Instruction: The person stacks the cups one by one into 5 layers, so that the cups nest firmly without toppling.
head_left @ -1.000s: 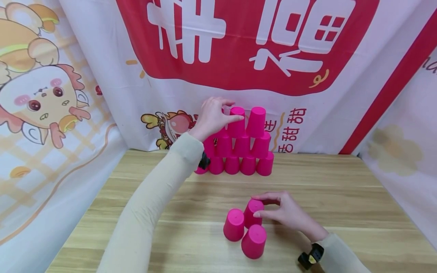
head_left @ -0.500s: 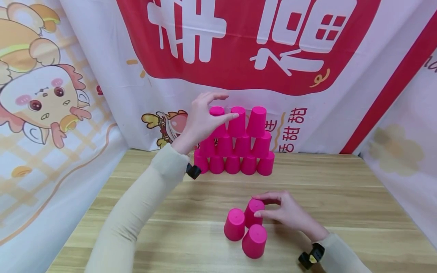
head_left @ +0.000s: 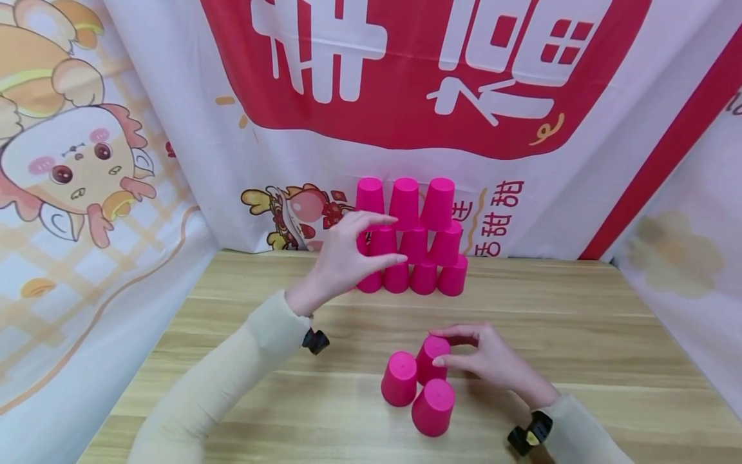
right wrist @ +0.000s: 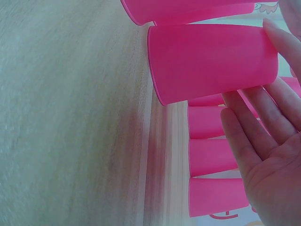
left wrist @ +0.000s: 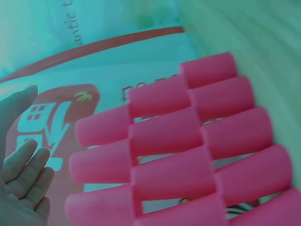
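Pink cups, all upside down, form a three-row stacked wall [head_left: 413,245] at the back of the table, with three cups in the top row. In front of its left part hovers my left hand [head_left: 344,254], thumb and fingers spread with nothing between them; it hides some lower cups. The left wrist view shows those fingers [left wrist: 28,176] apart from the stack. Nearer the front, three more cups stand close together. My right hand [head_left: 493,361] grips the rear one, a pink cup [right wrist: 211,61], between thumb and fingers. Beside it are a left cup [head_left: 399,380] and a front cup [head_left: 433,409].
The wood-grain table [head_left: 551,316] spreads out on both sides of the cups. A printed cloth backdrop [head_left: 324,148] hangs close behind the stack, and further cloth panels [head_left: 684,193] flank the table.
My left hand has let go of the top row's left cup and moved down and toward me, baring that cup. The right hand holds its cup in the same spot.
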### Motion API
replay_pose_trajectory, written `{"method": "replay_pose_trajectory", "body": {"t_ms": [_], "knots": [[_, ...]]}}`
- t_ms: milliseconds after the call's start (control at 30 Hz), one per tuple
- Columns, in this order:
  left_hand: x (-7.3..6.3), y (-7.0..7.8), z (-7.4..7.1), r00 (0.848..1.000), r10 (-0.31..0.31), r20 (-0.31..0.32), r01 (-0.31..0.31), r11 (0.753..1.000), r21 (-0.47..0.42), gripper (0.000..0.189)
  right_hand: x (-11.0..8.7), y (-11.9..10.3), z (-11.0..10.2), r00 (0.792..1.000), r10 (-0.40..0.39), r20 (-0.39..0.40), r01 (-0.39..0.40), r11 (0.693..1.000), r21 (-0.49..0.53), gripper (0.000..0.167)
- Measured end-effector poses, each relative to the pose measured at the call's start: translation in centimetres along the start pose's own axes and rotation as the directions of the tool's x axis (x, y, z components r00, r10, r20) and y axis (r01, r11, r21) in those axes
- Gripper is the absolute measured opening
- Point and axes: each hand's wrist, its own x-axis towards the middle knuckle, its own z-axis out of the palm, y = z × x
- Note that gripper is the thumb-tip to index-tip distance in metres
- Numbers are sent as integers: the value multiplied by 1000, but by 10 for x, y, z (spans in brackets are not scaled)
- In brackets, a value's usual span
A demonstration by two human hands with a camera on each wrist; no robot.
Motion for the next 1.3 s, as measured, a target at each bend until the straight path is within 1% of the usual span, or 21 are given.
{"method": "replay_pose_trajectory", "body": {"t_ms": [233, 400, 467, 500, 600, 700, 800, 900, 1033, 1100, 1233, 1300], "knots": [[-30, -8, 12, 996, -63, 65, 64, 998, -16, 59, 1, 0, 0, 1000, -19, -1, 19, 1000, -10, 52], [-50, -12, 22, 995, -63, 80, 67, 996, -51, 58, 0, 0, 0, 1000, -30, -1, 30, 999, -13, 52], [-58, -15, 26, 993, -81, 87, 86, 994, -61, 58, 0, 0, 0, 999, -34, 0, 34, 999, -11, 52], [-63, -15, 29, 990, -101, 94, 107, 992, -66, 57, 0, 0, 0, 999, -38, -1, 38, 999, -11, 52], [-75, -16, 35, 977, -170, 132, 182, 979, -87, 58, 1, 0, 0, 999, -43, -6, 43, 999, -7, 52], [-87, -15, 41, 956, -231, 180, 252, 962, -102, 61, 0, 0, 0, 999, -49, -11, 49, 999, -7, 51], [-98, -14, 46, 940, -261, 217, 290, 950, -115, 64, 0, 0, 0, 998, -56, -13, 56, 998, -10, 49], [-108, -12, 49, 929, -275, 248, 313, 941, -129, 67, 0, -1, 0, 998, -64, -16, 64, 998, -10, 49], [-120, -10, 52, 906, -306, 292, 359, 921, -149, 69, 0, -1, 0, 998, -60, -15, 60, 998, -4, 49], [-125, -9, 53, 897, -324, 301, 380, 914, -146, 69, 0, -1, 0, 998, -53, -16, 53, 999, -2, 48], [-134, -7, 55, 883, -347, 315, 406, 902, -147, 70, 0, 0, 0, 999, -43, -18, 43, 999, 0, 46], [-137, -7, 57, 872, -361, 331, 427, 891, -152, 70, 0, 1, 1, 999, -37, -16, 37, 999, -3, 46]]}}
